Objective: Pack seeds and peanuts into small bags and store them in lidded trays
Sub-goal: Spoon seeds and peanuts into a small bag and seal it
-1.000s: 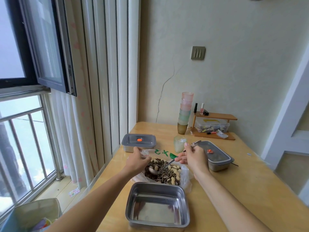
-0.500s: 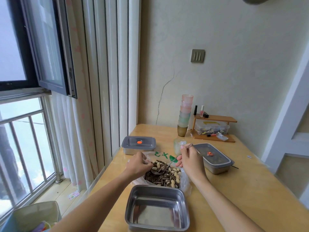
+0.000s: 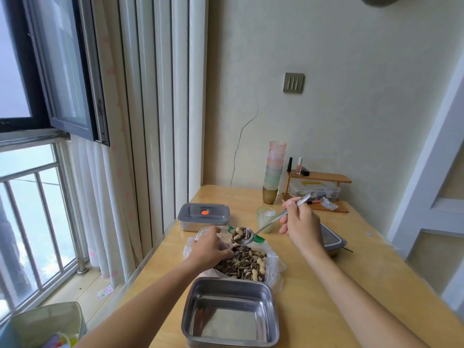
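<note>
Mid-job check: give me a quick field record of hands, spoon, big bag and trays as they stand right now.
right hand: grips the spoon by its handle, bowl held above the big bag
spoon load: peanuts and striped seeds
left hand: holds clear plastic beside the spoon bowl; small bag or big bag's edge, cannot tell
big bag: open, seed and peanut mix inside
open steel tray: nearest, no lid, empty
lidded tray: far left, orange dot on lid
second lidded tray: partly hidden behind right hand
</note>
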